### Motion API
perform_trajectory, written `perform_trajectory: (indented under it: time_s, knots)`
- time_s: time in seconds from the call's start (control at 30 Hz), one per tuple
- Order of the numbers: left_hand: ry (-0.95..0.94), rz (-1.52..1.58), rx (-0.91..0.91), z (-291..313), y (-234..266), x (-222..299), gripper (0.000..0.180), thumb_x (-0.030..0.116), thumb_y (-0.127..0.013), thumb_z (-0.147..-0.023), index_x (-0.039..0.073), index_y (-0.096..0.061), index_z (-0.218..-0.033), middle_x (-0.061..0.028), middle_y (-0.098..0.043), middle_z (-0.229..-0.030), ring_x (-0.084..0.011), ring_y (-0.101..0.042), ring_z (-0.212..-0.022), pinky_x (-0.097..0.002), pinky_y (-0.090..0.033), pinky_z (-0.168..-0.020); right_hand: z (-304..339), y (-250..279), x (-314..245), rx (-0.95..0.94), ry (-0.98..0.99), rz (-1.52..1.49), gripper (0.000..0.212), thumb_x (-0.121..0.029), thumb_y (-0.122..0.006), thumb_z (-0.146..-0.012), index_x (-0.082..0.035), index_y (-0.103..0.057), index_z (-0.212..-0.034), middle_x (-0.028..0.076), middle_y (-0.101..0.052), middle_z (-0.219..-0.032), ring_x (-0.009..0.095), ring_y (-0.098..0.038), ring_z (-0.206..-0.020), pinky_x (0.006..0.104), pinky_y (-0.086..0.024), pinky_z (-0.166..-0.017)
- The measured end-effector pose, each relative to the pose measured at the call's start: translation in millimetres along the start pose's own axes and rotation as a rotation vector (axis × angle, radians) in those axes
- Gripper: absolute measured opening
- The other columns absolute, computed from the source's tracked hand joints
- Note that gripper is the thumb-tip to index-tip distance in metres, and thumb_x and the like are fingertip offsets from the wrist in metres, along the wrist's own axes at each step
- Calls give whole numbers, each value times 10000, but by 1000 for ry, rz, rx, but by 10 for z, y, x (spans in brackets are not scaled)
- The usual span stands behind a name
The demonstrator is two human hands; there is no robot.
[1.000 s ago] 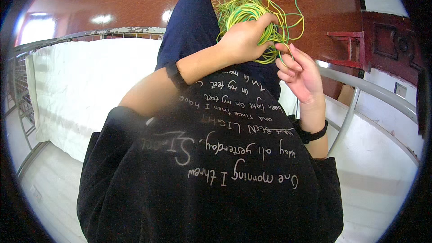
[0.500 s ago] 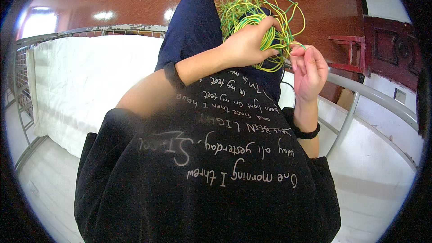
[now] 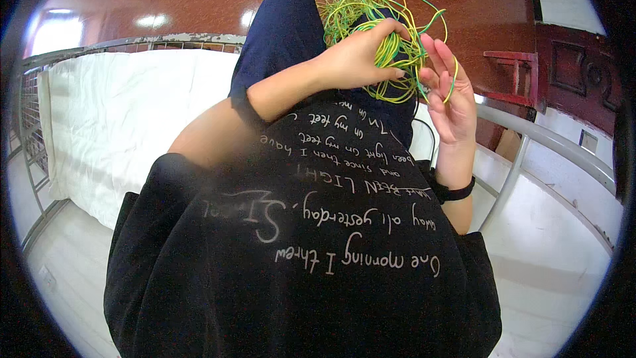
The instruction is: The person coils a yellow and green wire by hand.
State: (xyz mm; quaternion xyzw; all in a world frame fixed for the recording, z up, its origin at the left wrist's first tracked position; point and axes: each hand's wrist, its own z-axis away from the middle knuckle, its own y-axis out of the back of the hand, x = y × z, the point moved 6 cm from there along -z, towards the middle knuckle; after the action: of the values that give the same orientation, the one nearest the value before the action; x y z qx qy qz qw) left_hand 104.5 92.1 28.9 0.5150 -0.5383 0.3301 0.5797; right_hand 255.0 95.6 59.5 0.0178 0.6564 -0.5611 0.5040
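Note:
My left hand (image 3: 361,59) is closed round a bundle of yellow-green wire (image 3: 395,53), its thumb on the near side and its fingers over the far side. Beyond the bundle, a loose tangle of the same wire spreads over my right knee, with one large loop rising to the right. Just right of the bundle is my right hand (image 3: 456,109), palm turned inward. A wire strand bends round its fingers, and the thumb and lower fingers close on it while other fingers stretch up. Part of the bundle is hidden behind my left hand.
A bed with a white sheet (image 3: 139,126) and a metal frame lies to the left. On the right runs a grey metal rail (image 3: 563,149). Further off are a small red wooden stool (image 3: 523,66) and a dark carved panel (image 3: 576,73), on a reddish-brown floor (image 3: 199,0).
My right hand has shifted slightly, with its fingers now raised and a strand curving round them. The large wire loop has moved a little down and right. My left hand keeps hold of the bundle.

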Motion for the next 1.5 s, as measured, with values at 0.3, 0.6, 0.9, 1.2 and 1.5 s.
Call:
perform_trajectory:
  time_s: [0.3, 0.6, 0.9, 1.2, 1.5]
  knots:
    - [-22, 36, 51, 100, 283, 276, 485, 13, -642, -757, 65, -451, -1199, -93, -587, -1035, -163, -631, -865, -300, -500, -789, -94, 105, -60, 120, 195, 307, 588, -447, -484, -910, 61, -485, -1205, 219, -561, -1185, 315, -586, -1069, 401, -471, -933]
    - [5, 39, 101, 154, 543, 398, 462, 4, -635, -745, 92, -459, -1164, -43, -575, -789, -95, -562, -623, -232, -456, -550, -170, -192, -2, 60, 174, 466, 517, -422, -403, -964, 47, -492, -1163, 156, -587, -1017, 76, -474, -479, 172, -350, -397]
    - [147, 359, 5, 216, 506, 354, 485, -35, -605, -733, 97, -447, -1171, -17, -550, -705, -69, -500, -514, -197, -388, -452, -296, -382, 12, 93, 104, 625, 465, -366, -431, -975, 51, -498, -1172, 142, -620, -961, 85, -519, -515, 183, -409, -409]
    - [210, 422, 23, 210, 52, 192, 494, -27, -624, -746, 102, -413, -1173, -17, -547, -736, -88, -542, -539, -214, -439, -471, -394, -357, -127, 254, -85, 1245, 286, -303, -491, -960, -24, -554, -966, 101, -657, -792, 95, -583, -557, 249, -445, -436]
    - [295, 344, 44, 124, -59, 29, 487, -9, -627, -746, 86, -417, -1175, -21, -555, -711, -92, -561, -558, -235, -464, -503, -274, -289, -189, 287, 59, 1753, 167, -193, -495, -921, -31, -529, -896, 214, -616, -766, 414, -593, -738, 476, -445, -599]
